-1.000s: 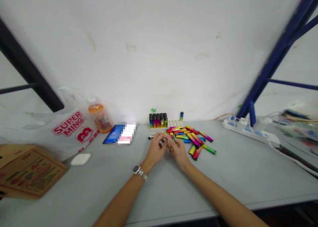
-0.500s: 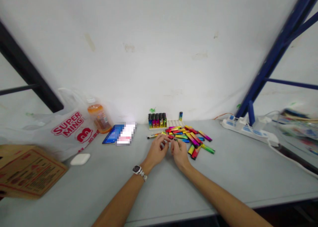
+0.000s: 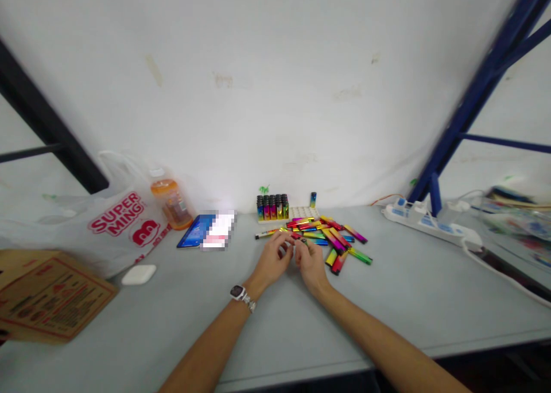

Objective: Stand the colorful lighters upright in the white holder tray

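Note:
My left hand (image 3: pixel 275 257), with a watch (image 3: pixel 241 294) on its wrist, is curled with fingertips close to my right hand; what it pinches, if anything, is hidden. My right hand (image 3: pixel 310 264) is closed around a lighter whose dark end (image 3: pixel 303 241) pokes out above the fingers. Just beyond the hands lies a loose pile of shiny multicoloured lighters (image 3: pixel 334 241). Behind it a white tray (image 3: pixel 303 211) has upright lighters (image 3: pixel 272 207) packed at its left side. A single blue lighter (image 3: pixel 313 199) stands at its back right.
On the left are a cardboard box (image 3: pixel 55 295), a plastic bag (image 3: pixel 124 226), an orange bottle (image 3: pixel 172 202), a white case (image 3: pixel 138 275) and a tablet (image 3: pixel 197 230). A power strip (image 3: pixel 433 226) with cables lies right, beside a blue metal post (image 3: pixel 469 109). The wall closes off the back.
Both hands stay close together in nearly the same place. The view has shifted very slightly; the lighters and tray look unchanged.

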Demonstrator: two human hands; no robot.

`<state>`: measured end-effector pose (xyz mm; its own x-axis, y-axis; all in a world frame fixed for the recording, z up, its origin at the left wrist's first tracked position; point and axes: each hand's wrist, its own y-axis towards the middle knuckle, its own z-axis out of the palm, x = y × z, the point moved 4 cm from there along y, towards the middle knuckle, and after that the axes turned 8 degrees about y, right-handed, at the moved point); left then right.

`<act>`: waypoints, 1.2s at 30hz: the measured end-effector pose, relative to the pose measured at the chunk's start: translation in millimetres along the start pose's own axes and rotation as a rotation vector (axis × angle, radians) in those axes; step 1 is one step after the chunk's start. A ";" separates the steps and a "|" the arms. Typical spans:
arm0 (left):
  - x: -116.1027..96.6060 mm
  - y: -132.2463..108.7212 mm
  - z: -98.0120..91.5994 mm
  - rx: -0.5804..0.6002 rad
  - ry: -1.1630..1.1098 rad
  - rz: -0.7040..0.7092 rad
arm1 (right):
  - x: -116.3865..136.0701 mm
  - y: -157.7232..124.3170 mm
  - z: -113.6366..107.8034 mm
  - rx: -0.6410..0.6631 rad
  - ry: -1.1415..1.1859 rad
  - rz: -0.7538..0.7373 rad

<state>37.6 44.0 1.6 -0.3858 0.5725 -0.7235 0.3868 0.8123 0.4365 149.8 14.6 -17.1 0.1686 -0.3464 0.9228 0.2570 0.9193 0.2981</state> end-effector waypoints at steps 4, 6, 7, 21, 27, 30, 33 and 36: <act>-0.8 -0.1 0.4 0.008 0.005 0.011 | 0.4 -0.2 0.0 0.031 0.016 -0.005; -0.3 -0.3 0.7 0.011 0.005 0.006 | 1.9 -0.4 -0.3 0.015 0.008 -0.010; 0.2 -0.4 1.0 0.013 0.004 0.002 | 3.0 -0.5 -0.3 0.003 0.001 -0.018; -0.1 -0.4 0.8 0.024 0.004 0.000 | 4.3 -1.2 0.6 -0.012 -0.011 -0.034; -0.3 -0.4 1.0 0.024 0.012 -0.003 | 3.7 -1.4 -0.1 0.005 0.000 0.003; -1.4 -0.4 1.1 0.023 0.012 0.004 | 4.9 -1.9 2.4 0.068 0.072 0.048; -1.7 0.0 1.4 0.026 0.012 -0.001 | 6.7 -1.0 2.8 0.102 0.139 0.073; -0.2 0.3 2.3 0.036 0.011 0.005 | 10.8 3.3 -1.4 0.137 0.098 0.057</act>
<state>39.7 43.9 0.6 -0.3926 0.5780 -0.7154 0.4187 0.8049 0.4205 153.8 13.6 -6.5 0.2725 -0.3031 0.9131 0.1137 0.9526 0.2823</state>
